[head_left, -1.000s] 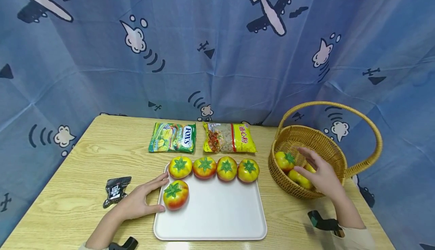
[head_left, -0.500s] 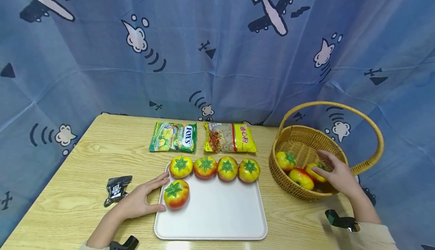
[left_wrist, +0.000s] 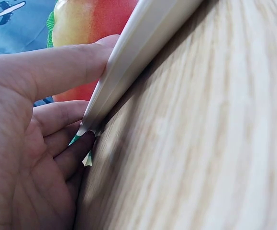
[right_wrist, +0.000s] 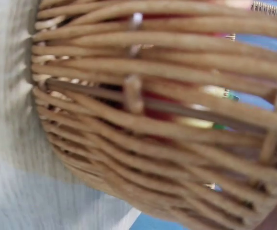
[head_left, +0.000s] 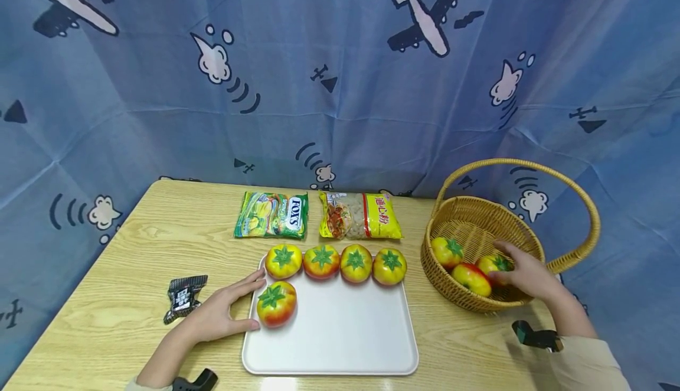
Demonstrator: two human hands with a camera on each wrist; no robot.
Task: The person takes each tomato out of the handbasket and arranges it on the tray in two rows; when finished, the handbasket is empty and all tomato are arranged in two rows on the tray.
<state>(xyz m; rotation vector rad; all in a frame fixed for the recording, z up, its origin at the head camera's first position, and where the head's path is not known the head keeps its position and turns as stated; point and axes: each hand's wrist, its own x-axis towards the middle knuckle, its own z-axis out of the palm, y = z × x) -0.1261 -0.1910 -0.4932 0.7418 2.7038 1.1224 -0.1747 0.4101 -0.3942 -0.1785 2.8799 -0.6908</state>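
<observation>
In the head view my left hand [head_left: 218, 314] rests along the left edge of a white tray [head_left: 340, 344], thumb and fingertips at its rim. The left wrist view shows the thumb [left_wrist: 71, 67] against that rim. A red-yellow tomato [head_left: 276, 304] with a green star-shaped top lies on the tray beside this hand. Several more tomatoes line its far edge, one being the rightmost tomato [head_left: 389, 267]. My right hand [head_left: 528, 273] reaches into a wicker basket [head_left: 441, 276], thumb and fingers around a tomato [head_left: 490, 266]. The basket weave [right_wrist: 152, 110] hides this hand in the right wrist view.
Two other tomatoes, a yellow one [head_left: 445, 251] and a redder one [head_left: 471, 280], lie in the basket, whose tall handle [head_left: 579, 202] arches above. Behind the tray are a green candy bag [head_left: 271, 215] and a yellow pasta bag [head_left: 360, 215]. A black packet [head_left: 183, 298] lies left.
My right hand has moved right inside the basket, from above the front tomatoes, then lowered so its thumb and fingers surround the right-hand tomato. The left hand has stayed at the tray.
</observation>
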